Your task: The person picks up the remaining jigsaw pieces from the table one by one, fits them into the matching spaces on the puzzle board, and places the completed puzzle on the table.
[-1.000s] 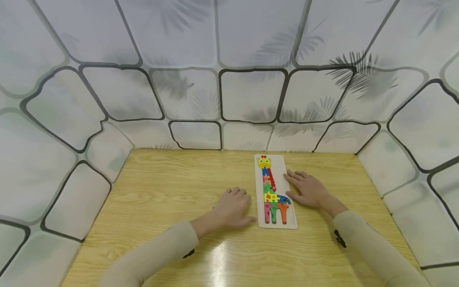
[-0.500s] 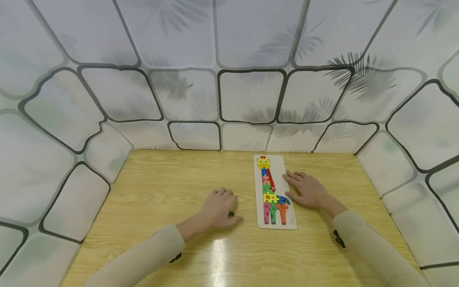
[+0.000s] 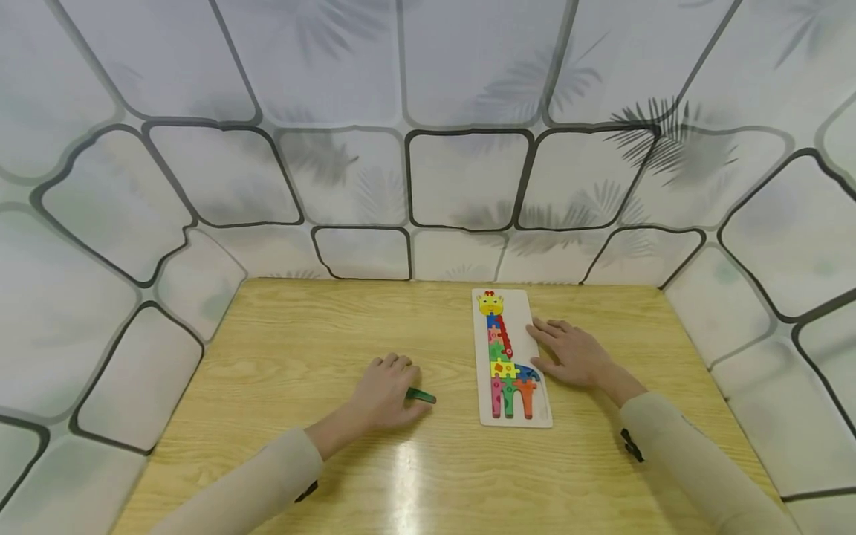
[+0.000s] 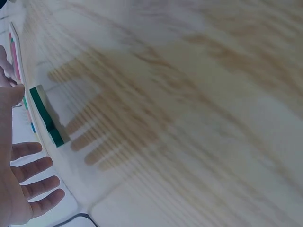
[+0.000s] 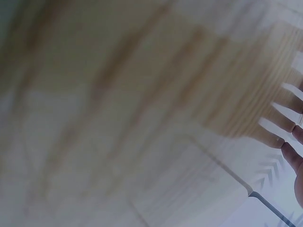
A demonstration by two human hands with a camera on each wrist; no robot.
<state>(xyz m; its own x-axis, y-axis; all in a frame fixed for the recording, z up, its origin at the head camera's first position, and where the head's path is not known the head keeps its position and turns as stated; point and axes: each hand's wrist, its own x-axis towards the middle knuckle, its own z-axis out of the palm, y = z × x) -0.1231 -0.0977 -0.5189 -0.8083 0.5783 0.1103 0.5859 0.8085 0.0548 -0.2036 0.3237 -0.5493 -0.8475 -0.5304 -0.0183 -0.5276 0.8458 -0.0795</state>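
Note:
A giraffe puzzle board (image 3: 518, 319) lies on the table, its coloured pieces forming head, neck, body and legs. A pale leg-shaped recess shows at its lower right. Left of the board is a long dark green puzzle piece (image 3: 422, 396), partly covered by my left hand (image 3: 383, 394) in the head view. The left wrist view shows this green piece (image 4: 47, 116) lying on the table, apart from the straight, spread fingers (image 4: 35, 169). My right hand (image 3: 571, 353) rests at the board's right edge, fingers extended and fingertips at the rim; it holds nothing.
The wooden table (image 3: 301, 327) is enclosed at the back and both sides by white walls (image 3: 471, 178) with a grey stone-outline and leaf pattern. Its glossy top mirrors the hands in both wrist views.
My left hand has drawn away from the board to the left, uncovering the green puzzle piece beneath it. The right hand has stayed at the board's edge.

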